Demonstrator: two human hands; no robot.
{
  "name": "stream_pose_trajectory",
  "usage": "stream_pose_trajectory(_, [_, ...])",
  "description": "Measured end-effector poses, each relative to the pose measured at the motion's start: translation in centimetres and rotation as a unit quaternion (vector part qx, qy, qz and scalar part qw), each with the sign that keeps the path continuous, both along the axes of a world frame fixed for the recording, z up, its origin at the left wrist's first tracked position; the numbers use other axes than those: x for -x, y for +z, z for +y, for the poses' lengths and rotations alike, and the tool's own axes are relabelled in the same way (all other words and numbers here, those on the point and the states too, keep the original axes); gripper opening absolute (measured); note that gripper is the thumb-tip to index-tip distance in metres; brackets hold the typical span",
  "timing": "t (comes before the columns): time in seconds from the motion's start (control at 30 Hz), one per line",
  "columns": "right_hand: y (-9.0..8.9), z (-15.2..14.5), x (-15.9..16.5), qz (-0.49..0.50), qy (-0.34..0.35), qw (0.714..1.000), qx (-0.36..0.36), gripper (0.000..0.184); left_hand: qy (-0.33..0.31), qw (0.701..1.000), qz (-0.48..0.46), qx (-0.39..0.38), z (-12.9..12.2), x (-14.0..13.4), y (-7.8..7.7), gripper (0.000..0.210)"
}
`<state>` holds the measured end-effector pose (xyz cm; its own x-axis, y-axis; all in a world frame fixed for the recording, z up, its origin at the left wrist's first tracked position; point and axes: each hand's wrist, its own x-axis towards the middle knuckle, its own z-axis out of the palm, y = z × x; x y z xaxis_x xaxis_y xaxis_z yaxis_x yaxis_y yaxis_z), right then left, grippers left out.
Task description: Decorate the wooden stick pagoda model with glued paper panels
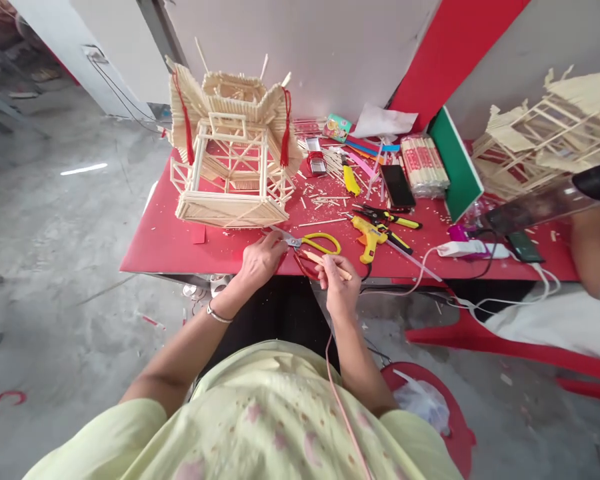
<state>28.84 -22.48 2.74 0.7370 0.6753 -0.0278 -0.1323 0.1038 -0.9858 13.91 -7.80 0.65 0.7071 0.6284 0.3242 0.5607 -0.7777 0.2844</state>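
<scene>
My right hand (340,283) is closed around a thin bundle of pale wooden sticks (344,272), held at a slant near the table's front edge. Close to it, a pair of scissors (323,243) with a yellow handle lies on the red table, blades pointing left. My left hand (263,259) rests by the blades with its fingers curled together; what they hold, if anything, is hidden. Behind it stands a house-like model (235,207) built of pale sticks, with red tassels hanging from its roof corners.
To the right lie a yellow glue gun (370,239), pliers (403,220), a yellow cutter (351,179), a phone (398,187) and packed sticks (424,165). Loose stick pieces litter the red table (155,243). Another person's arm (593,247) is at far right, beside a second stick model (545,133).
</scene>
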Motion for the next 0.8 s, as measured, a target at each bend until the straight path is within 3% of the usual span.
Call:
stream_pose_trajectory(0.33, [-0.8, -0.2, -0.2, 0.030, 0.012, 0.999, -0.003, 0.035, 0.002, 0.999, 0.007, -0.032, 0.2, -0.4, -0.3, 0.030])
stream_pose_trajectory(0.53, [-0.6, 0.0, -0.2, 0.031, 0.024, 0.999, -0.007, 0.034, -0.056, 0.996, -0.031, -0.059, 0.8, 0.0, -0.7, 0.027])
stream_pose_trajectory(0.8, [-0.7, 0.7, -0.1, 0.058, 0.032, 0.998, -0.004, 0.035, -0.106, 0.975, -0.174, 0.084, 0.4, 1.2, -1.1, 0.018])
